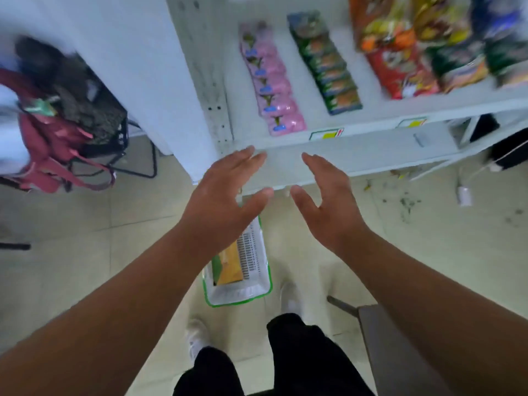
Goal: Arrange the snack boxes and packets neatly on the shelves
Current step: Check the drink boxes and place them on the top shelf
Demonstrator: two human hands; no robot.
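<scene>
My left hand (225,192) and my right hand (323,198) hang open side by side in front of the white shelf (371,130), fingers straight, holding nothing. On the shelf lie a row of pink packets (271,84), a row of green packets (328,64) and a pile of red, orange and dark snack bags (411,52) at the right. Below my hands on the floor stands a white basket with a green rim (257,290) holding a yellow-and-green packet (228,264). The view is blurred.
A black chair (114,138) with a maroon bag (54,144) stands at the left. A lower shelf (357,158) juts out under the stocked one. A cable and plug (464,195) and scattered crumbs lie on the tiled floor at the right. A grey stool edge (380,338) is by my right leg.
</scene>
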